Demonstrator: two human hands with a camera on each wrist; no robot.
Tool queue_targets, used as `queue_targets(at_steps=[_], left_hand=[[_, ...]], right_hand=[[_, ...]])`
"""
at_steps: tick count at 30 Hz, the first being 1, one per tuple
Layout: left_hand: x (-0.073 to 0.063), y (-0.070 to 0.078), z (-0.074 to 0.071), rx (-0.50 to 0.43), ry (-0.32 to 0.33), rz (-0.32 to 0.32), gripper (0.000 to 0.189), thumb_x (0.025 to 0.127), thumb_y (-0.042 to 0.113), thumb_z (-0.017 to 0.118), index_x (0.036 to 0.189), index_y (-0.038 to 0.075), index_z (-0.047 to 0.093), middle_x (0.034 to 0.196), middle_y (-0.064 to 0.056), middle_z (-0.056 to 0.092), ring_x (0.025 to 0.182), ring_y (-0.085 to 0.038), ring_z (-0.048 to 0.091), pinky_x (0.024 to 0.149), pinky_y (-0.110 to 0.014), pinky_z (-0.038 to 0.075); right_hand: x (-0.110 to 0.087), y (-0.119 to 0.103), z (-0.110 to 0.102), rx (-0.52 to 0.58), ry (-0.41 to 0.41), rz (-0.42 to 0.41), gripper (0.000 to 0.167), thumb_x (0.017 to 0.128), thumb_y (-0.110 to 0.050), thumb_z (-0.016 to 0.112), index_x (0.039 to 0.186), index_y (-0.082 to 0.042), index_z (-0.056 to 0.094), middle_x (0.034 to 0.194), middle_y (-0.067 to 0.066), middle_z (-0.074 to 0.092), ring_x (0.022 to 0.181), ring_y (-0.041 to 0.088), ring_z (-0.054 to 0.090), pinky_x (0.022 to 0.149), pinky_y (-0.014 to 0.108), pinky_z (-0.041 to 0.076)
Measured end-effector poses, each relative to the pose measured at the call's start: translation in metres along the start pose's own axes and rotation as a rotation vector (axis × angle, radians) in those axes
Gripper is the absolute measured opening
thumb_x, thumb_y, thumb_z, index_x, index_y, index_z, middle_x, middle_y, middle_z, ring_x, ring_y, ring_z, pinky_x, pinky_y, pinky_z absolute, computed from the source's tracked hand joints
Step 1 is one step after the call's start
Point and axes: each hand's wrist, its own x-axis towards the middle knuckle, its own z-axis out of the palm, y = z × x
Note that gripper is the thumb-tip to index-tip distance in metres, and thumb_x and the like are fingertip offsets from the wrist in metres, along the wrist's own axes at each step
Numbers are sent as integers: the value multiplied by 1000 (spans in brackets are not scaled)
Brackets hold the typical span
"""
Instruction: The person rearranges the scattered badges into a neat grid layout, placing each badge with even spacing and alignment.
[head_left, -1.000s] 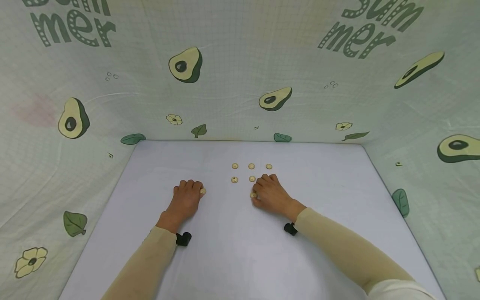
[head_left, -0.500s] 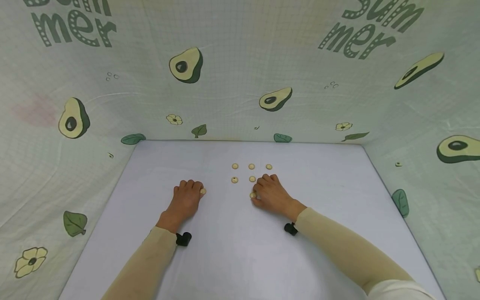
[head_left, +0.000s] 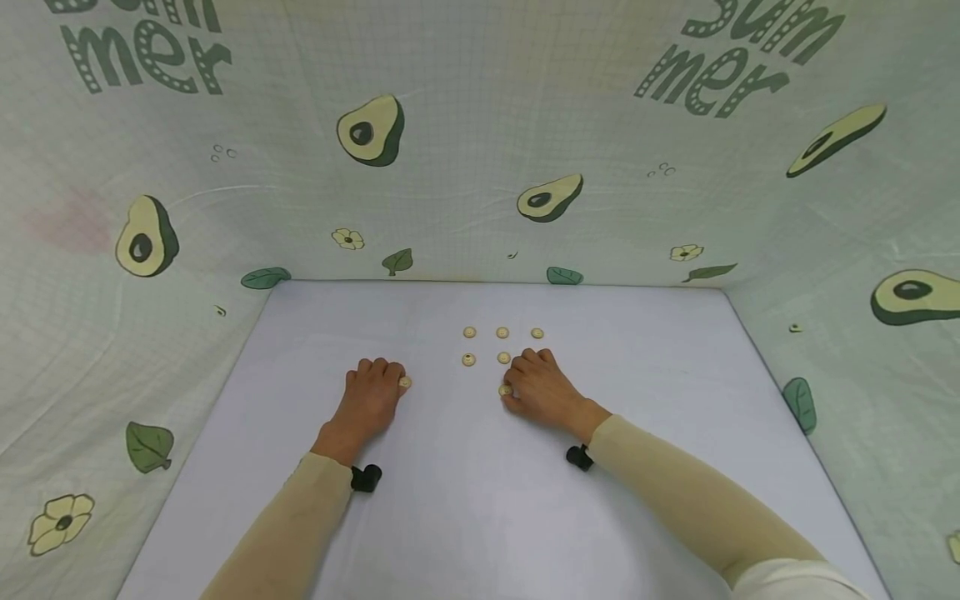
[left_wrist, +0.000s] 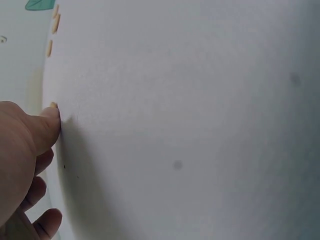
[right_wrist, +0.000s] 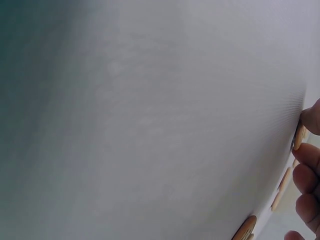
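My left hand (head_left: 371,394) pinches a small round wooden disc (head_left: 405,382) at the table surface, left of the middle. The left wrist view shows the thumb over this disc (left_wrist: 53,105), only a sliver of its edge visible. To the right, my right hand (head_left: 543,389) holds another such disc (head_left: 506,390) between thumb and forefinger. Seen from the right wrist, that disc (right_wrist: 299,134) lies edge-on between the fingertips, low against the white surface. Faint marks show on the discs' faces, too small to read.
Beyond the hands lie more discs on the white table (head_left: 450,517): three in a back row, including the middle one (head_left: 502,332), and two in front, one (head_left: 468,360) on the left. A cloth (head_left: 465,167) printed with avocados hangs behind and at the sides.
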Motion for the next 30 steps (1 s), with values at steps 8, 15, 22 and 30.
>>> queue_targets(at_steps=[8,15,22,30], left_hand=[[0,-2,-5,28,13,23,25,101,21,74,118,4,67,111,-15,63,104,-36,52,89,-54,45],[5,-1,-13,97,-24,69,25,101,23,74,117,4,71,114,-14,64,108,-36,52,92,-54,45],[8,1,-21,119,-77,88,23,102,24,72,114,4,70,112,-14,64,108,-35,50,93,-54,42],[10,-4,-21,150,-79,128,22,103,26,71,111,5,71,113,-12,65,110,-33,51,96,-54,45]], right_hand=[[1,-1,0,11,23,-10,17,95,-30,78,98,-13,77,101,2,72,95,22,54,89,43,41],[0,0,0,4,22,-7,16,95,-30,77,99,-14,77,101,1,72,96,22,54,89,42,41],[0,0,0,12,6,0,17,96,-30,76,100,-13,77,102,2,71,98,22,55,91,42,42],[0,0,0,8,12,2,17,95,-30,77,99,-13,77,100,1,71,96,22,55,90,43,42]])
